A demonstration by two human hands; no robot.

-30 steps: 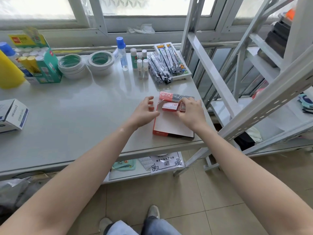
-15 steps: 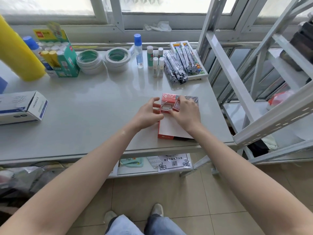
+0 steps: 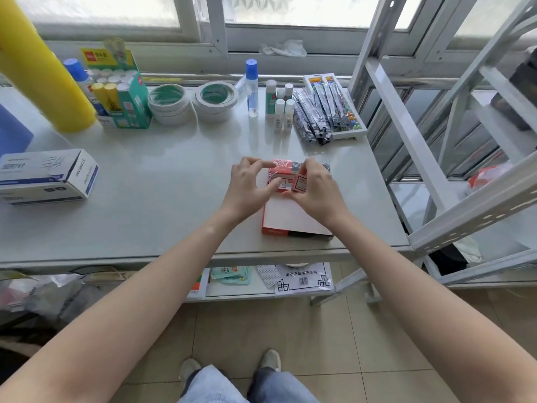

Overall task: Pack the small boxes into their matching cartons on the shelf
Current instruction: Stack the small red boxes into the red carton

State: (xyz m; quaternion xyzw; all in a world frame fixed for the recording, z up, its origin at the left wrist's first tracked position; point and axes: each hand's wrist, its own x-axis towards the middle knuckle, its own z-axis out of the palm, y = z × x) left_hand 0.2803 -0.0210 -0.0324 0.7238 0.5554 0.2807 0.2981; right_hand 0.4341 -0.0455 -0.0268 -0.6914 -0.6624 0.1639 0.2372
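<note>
We look down at two bare hands meeting over a red carton (image 3: 290, 219) on a grey table (image 3: 162, 181). The right hand (image 3: 316, 193) pinches a small red box (image 3: 300, 183) between thumb and fingertips, tilted up at the carton's far end. The left hand (image 3: 247, 187) sits just beside it, thumb and fingers curled narrow around a second small box (image 3: 279, 181) that lies at the carton's far end; we cannot tell whether it grips that box or only touches it. The near part of the carton, under both wrists, shows only a plain white surface.

Beyond the hands, toward the window, stand two stacks of tape rolls (image 3: 191, 101), a blue-capped bottle (image 3: 251, 87), a few glue sticks (image 3: 280, 107) and a white tray (image 3: 345, 112) with packets of pens (image 3: 315, 112) lying partly in it. Far left of the left hand, an open green display box (image 3: 128, 97) holds upright glue sticks, beside a yellow cylinder (image 3: 43, 77). Nearer, left of the left hand, lies a closed white box (image 3: 46, 177). To the right of the right hand rises a white metal rack (image 3: 436, 158). Under the table edge, below the forearms, a lower shelf (image 3: 241, 289) holds flat packets and a printed sheet.
</note>
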